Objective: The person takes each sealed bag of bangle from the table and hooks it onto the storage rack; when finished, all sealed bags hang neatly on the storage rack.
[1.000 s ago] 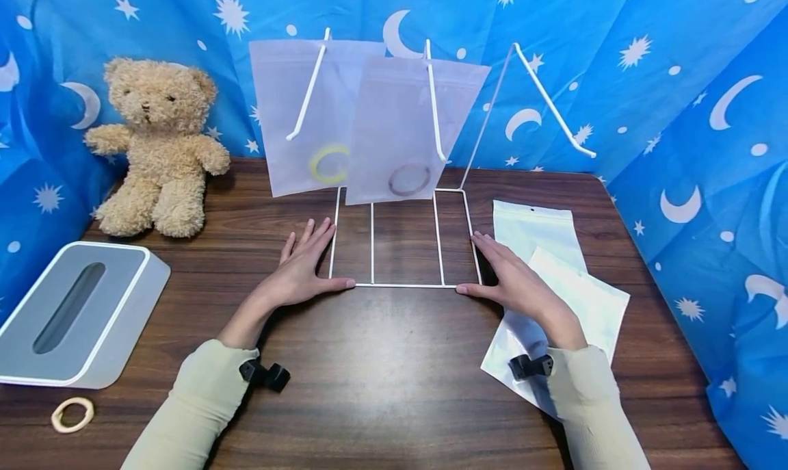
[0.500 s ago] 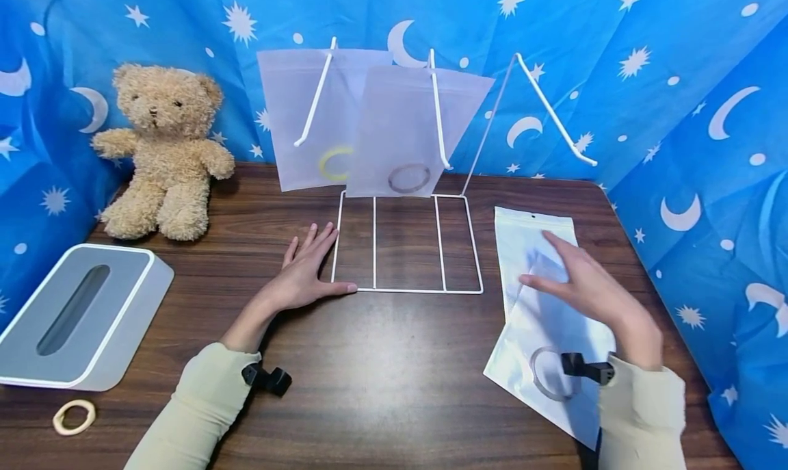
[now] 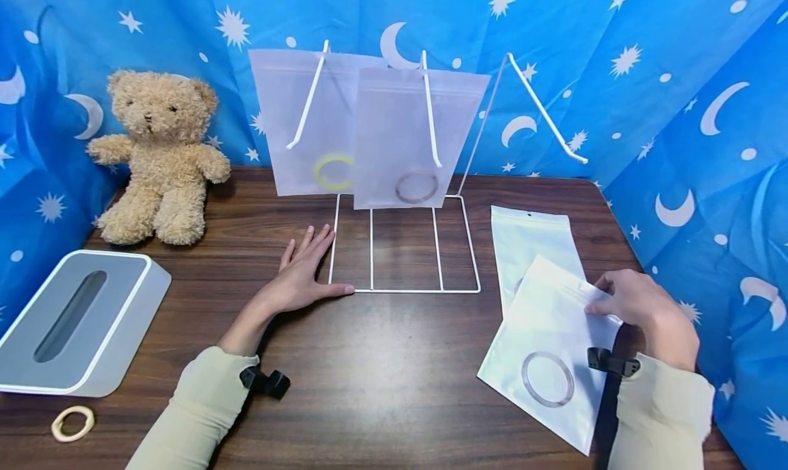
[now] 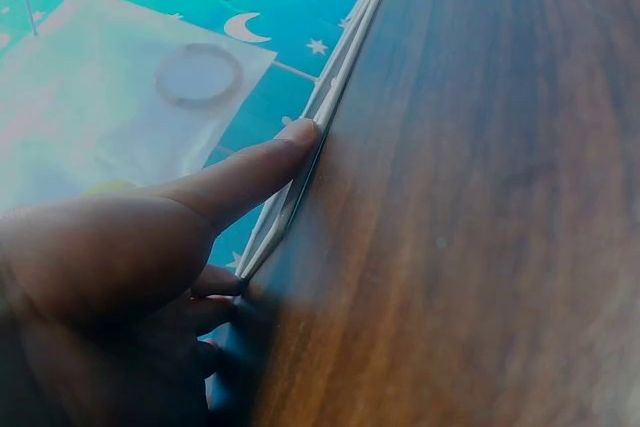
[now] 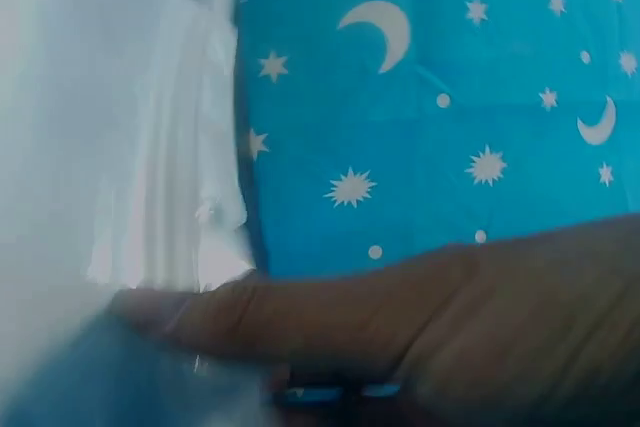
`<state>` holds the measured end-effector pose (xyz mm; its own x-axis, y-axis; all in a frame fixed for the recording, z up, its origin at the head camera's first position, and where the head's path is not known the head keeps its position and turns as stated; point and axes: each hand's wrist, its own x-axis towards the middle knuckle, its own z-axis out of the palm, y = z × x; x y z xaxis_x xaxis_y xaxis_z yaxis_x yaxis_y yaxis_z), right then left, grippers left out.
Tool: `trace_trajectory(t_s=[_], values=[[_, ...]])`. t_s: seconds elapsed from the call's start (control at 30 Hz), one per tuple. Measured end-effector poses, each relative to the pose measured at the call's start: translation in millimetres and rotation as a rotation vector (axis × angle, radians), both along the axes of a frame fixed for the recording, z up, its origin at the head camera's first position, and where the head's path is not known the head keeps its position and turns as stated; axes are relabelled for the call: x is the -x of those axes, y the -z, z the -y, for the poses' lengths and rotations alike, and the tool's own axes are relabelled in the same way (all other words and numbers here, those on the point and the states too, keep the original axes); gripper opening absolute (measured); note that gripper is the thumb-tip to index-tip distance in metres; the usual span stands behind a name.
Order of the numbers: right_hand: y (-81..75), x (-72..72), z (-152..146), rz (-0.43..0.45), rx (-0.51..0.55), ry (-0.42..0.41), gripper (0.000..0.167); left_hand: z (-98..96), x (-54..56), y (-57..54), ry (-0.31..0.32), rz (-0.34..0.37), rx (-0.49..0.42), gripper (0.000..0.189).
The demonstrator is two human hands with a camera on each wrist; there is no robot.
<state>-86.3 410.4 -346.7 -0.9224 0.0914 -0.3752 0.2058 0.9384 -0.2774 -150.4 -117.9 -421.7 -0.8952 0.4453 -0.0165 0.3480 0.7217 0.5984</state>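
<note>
Right hand [image 3: 646,306] on the zip-end edge of the upper pouch [image 3: 548,319], thumb and bent fingers pinching it (ring [image 3: 547,404] showing through), though the grip's underside is hidden; it lies right of the wire rack [image 3: 406,291], whose near-left corner the left hand [image 3: 301,271] touches, fingers spread. Picking up looks like the step, calling for a lift clear of the overlapped lower pouch [image 3: 532,241]. Two hanging pouches [image 3: 394,135] crowd the rack, teddy bear [image 3: 160,162] and tissue box [image 3: 111,340] well off left.

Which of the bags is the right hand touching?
The top bag of the overlapping pair on the table: the right hand pinches its edge. The lower bag, partly beneath it, is untouched; two hanging bags are on the rack.
</note>
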Motion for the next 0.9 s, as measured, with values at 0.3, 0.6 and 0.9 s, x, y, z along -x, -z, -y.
trace_trajectory(t_s=[0.3,0.6,0.9], values=[[15.6,14.3,17.0,-0.369,0.127,0.15,0.049,0.5,-0.7,0.1,-0.001,0.005,-0.003,0.11],[14.9,15.9,21.6,-0.189,0.182,0.385,0.09,-0.7,-0.4,-0.1,0.003,-0.001,0.008,0.11],[6.7,8.3,32.3,0.039,0.086,0.233,0.116,0.3,-0.5,0.8,0.002,0.005,0.008,0.11]])
